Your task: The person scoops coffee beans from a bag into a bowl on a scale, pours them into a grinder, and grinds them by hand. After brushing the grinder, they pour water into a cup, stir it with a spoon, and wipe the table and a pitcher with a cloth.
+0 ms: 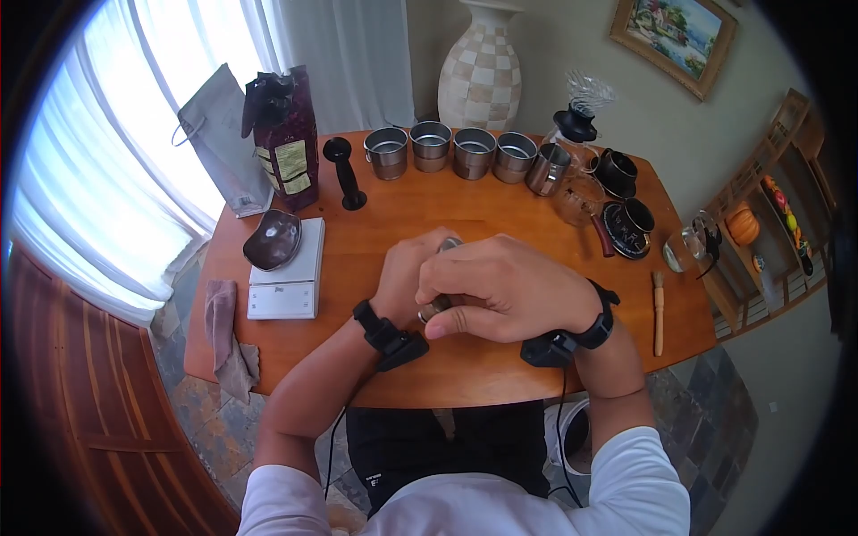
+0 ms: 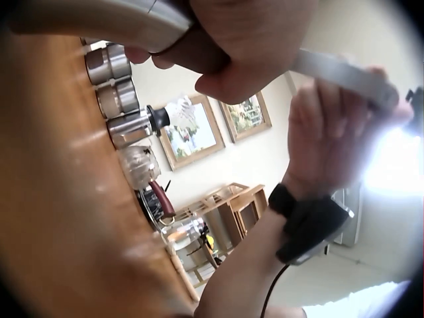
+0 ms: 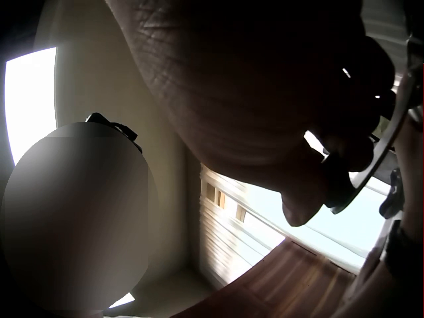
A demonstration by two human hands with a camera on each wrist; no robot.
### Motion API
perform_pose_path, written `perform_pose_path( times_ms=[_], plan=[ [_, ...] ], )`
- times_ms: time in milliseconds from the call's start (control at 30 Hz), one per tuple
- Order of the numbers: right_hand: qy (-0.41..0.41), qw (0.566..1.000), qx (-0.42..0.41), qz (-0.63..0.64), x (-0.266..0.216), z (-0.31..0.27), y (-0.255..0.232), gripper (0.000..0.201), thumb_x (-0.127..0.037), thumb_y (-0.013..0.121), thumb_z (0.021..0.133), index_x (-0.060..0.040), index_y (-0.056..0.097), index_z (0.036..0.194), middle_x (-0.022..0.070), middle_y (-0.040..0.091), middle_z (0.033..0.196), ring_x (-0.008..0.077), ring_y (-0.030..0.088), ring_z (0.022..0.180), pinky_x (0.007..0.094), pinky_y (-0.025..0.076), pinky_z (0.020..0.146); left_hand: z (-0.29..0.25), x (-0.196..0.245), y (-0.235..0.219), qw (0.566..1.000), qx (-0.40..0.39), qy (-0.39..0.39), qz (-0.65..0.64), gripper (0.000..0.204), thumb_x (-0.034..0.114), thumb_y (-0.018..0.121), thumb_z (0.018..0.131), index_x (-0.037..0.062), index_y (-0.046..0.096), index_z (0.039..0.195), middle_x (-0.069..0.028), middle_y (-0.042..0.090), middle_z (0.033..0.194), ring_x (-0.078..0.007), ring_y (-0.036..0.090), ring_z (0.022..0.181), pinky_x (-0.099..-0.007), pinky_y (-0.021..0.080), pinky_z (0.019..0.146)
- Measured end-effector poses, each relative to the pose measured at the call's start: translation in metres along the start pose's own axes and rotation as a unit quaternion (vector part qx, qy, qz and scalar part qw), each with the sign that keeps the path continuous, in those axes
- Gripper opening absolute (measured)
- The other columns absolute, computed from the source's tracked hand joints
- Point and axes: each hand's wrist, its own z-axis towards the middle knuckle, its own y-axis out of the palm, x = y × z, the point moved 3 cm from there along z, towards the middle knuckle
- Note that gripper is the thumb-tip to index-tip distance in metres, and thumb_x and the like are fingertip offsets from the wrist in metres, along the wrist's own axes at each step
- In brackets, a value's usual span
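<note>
Over the table's near middle, my left hand (image 1: 399,275) grips the body of a hand coffee grinder (image 2: 109,21), a silver cylinder with a dark brown band. In the left wrist view its flat metal crank arm (image 2: 341,74) sticks out beyond the left hand. My right hand (image 1: 511,288) curls its fingers round the far end of that arm. The right hand covers most of the grinder in the head view. In the right wrist view the right hand (image 3: 265,99) is dark against the light, with the curved crank arm (image 3: 391,139) at its fingers.
On the left are a white scale (image 1: 283,299) with a dark bowl (image 1: 273,241), a cloth (image 1: 223,330) and a dark bag (image 1: 290,161). Along the back stand several metal cups (image 1: 386,159) and a pitcher (image 1: 547,171). Black cups (image 1: 636,216), a jar (image 1: 684,248) and a brush (image 1: 660,313) lie right.
</note>
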Motion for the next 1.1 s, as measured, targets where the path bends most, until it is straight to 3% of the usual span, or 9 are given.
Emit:
perform_pose_path(
  times_ms=[67,100,200,467,667,733,800,967,1100],
  plan=[
    [-0.002,0.999,0.040,-0.028,0.011,0.003,0.004,0.024,-0.024,0.077,0.092,-0.0045,0.064,0.099,0.0095,0.064,0.077,0.0279,0.065,0.072,0.0374,0.048,0.063,-0.006,-0.010,0.022,0.967,-0.030,0.114,-0.227,0.032,0.022,0.082,0.075,0.0088,0.069,0.101,-0.0093,0.074,0.089,-0.0288,0.073,0.079,-0.0333,0.056,0.072],
    [-0.007,0.995,0.082,-0.057,0.018,0.004,0.003,0.024,-0.023,0.077,0.092,-0.0039,0.063,0.099,0.0102,0.064,0.078,0.0269,0.065,0.071,0.0375,0.048,0.063,-0.007,-0.006,0.028,0.989,-0.009,0.149,0.021,0.030,0.025,0.081,0.075,0.0093,0.068,0.098,-0.0093,0.072,0.089,-0.0264,0.073,0.078,-0.0329,0.056,0.069],
    [0.142,0.965,0.178,-0.131,0.053,0.002,-0.017,0.024,-0.026,0.072,0.093,-0.0064,0.058,0.094,0.0138,0.067,0.080,0.0380,0.067,0.079,0.0472,0.050,0.068,-0.014,0.040,0.011,0.951,-0.048,0.233,0.198,0.028,0.024,0.081,0.076,0.0092,0.066,0.094,-0.0082,0.071,0.087,-0.0216,0.074,0.077,-0.0335,0.056,0.067],
    [0.292,0.924,0.027,-0.247,0.058,-0.020,-0.020,0.027,-0.030,0.068,0.096,-0.0055,0.058,0.103,0.0182,0.069,0.081,0.0419,0.068,0.084,0.0528,0.050,0.071,0.018,-0.002,-0.049,0.987,0.154,0.035,-0.016,0.031,0.015,0.083,0.076,0.0026,0.068,0.100,-0.0053,0.073,0.083,-0.0116,0.069,0.075,-0.0296,0.056,0.071],
    [0.095,0.989,-0.071,-0.091,0.002,-0.002,0.009,0.027,-0.029,0.073,0.092,-0.0075,0.058,0.099,0.0129,0.066,0.087,0.0376,0.067,0.083,0.0469,0.051,0.072,0.004,0.007,-0.015,0.994,0.067,0.078,0.036,0.029,0.023,0.079,0.077,0.0055,0.066,0.096,-0.0102,0.071,0.083,-0.0292,0.072,0.075,-0.0357,0.056,0.070],
    [0.013,0.984,0.107,-0.145,0.006,0.004,0.006,0.026,-0.023,0.073,0.091,-0.0074,0.055,0.100,0.0153,0.066,0.086,0.0405,0.067,0.084,0.0505,0.049,0.070,-0.008,0.010,0.007,0.988,0.017,0.155,-0.019,0.029,0.027,0.078,0.077,0.0065,0.066,0.094,-0.0105,0.070,0.082,-0.0332,0.070,0.075,-0.0381,0.056,0.068],
    [0.051,0.977,0.143,-0.148,0.032,0.009,-0.009,0.025,-0.024,0.071,0.093,-0.0063,0.055,0.101,0.0161,0.067,0.085,0.0413,0.067,0.083,0.0509,0.049,0.071,-0.017,0.047,0.019,0.954,0.015,0.233,0.189,0.026,0.021,0.079,0.079,0.0048,0.068,0.097,-0.0071,0.065,0.074,-0.0229,0.065,0.063,-0.0340,0.055,0.065],
    [0.321,0.922,0.093,-0.194,0.107,-0.021,-0.034,0.026,-0.027,0.067,0.097,-0.0045,0.055,0.101,0.0189,0.068,0.081,0.0437,0.067,0.083,0.0538,0.049,0.072,-0.003,0.048,-0.019,0.983,0.082,0.121,0.114,0.029,0.019,0.083,0.076,0.0043,0.068,0.097,-0.0097,0.067,0.077,-0.0184,0.066,0.067,-0.0316,0.054,0.067],
    [0.301,0.933,0.022,-0.197,0.072,-0.018,-0.020,0.028,-0.029,0.068,0.096,-0.0053,0.055,0.103,0.0193,0.068,0.080,0.0438,0.067,0.084,0.0545,0.049,0.072,0.018,0.006,-0.051,0.982,0.172,0.059,0.044,0.026,0.016,0.081,0.080,0.0036,0.068,0.098,-0.0099,0.067,0.077,-0.0163,0.067,0.071,-0.0303,0.053,0.068]
  ],
)
